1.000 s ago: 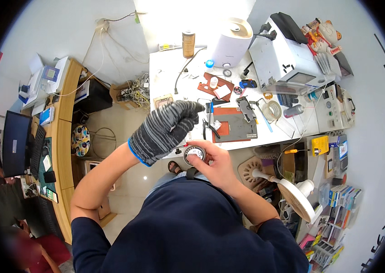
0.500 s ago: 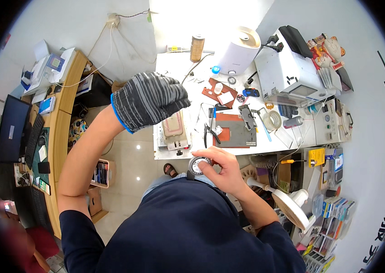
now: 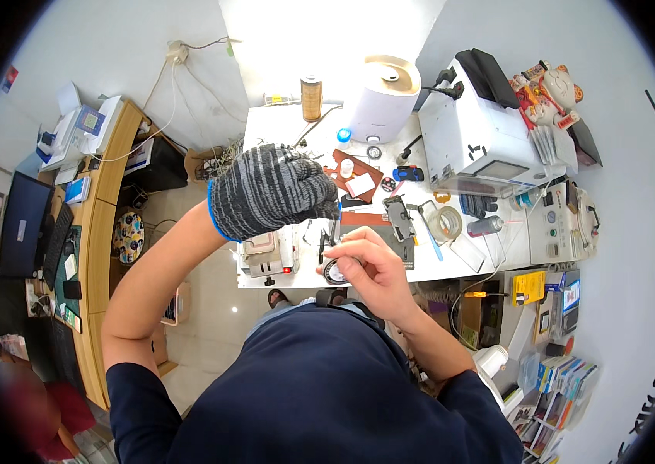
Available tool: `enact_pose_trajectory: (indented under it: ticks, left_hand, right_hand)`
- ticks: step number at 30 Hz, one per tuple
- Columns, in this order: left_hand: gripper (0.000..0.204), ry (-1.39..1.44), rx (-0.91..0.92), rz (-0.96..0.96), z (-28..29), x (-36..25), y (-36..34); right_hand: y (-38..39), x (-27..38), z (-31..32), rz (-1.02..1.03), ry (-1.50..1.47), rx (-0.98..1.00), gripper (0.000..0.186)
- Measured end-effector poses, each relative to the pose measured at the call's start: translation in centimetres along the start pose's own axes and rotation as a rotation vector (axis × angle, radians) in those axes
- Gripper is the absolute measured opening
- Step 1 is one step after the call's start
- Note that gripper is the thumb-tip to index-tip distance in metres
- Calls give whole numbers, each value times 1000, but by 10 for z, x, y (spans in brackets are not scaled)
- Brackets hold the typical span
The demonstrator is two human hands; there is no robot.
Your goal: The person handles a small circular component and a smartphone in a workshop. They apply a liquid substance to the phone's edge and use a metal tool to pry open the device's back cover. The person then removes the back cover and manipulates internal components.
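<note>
My left hand wears a grey-and-black striped knit glove with a blue cuff. Its fingers are curled in above the left part of the white workbench; whatever they may hold is hidden. Low at the bench's front edge, my bare right hand grips a small round container with a black rim and a pale printed face, thumb on top. Pliers show partly just below the glove. A clamp fixture with a pinkish pad stands beside them, and a dark phone frame lies farther right.
A tape roll, a spray can and small parts crowd the bench's right side. At the back stand a tall white appliance and a boxy white machine. A wooden desk with a monitor is at left, a white fan at right.
My gloved left hand has come down and rightward, nearer my right hand. The view has shifted, so the bench appears farther left and lower. My right hand still grips the round container.
</note>
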State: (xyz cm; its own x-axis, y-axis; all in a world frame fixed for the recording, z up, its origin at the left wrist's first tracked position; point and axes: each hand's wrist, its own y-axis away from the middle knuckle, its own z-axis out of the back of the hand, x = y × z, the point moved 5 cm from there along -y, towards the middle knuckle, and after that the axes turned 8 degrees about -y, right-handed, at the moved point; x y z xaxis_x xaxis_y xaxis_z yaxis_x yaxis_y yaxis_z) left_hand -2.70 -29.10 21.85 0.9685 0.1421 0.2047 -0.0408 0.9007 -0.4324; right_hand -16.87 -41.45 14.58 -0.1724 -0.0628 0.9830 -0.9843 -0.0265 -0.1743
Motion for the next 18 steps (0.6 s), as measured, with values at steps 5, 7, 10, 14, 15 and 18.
enact_pose_trajectory:
  ticks: [5, 7, 10, 14, 15, 18]
  left_hand:
    - [30, -31, 27, 10, -12, -8, -20]
    - [32, 17, 25, 10, -17, -11, -26]
    - [33, 92, 36, 37, -24, -14, -34]
    - [35, 134, -3, 61, -27, -14, -40]
    - [40, 157, 172, 106, -34, -13, -38]
    - [38, 180, 176, 104, -38, -13, -41]
  right_hand:
    - [-3, -12, 19, -70, -240, -150, 41]
    - [-6, -14, 30, -24, -313, -175, 36]
    - [-11, -18, 48, -47, -104, -149, 28]
    - [-18, -25, 52, -73, -313, -174, 24]
    - [-14, -33, 49, -271, -568, -149, 30]
    - [-20, -28, 55, -81, -348, -187, 35]
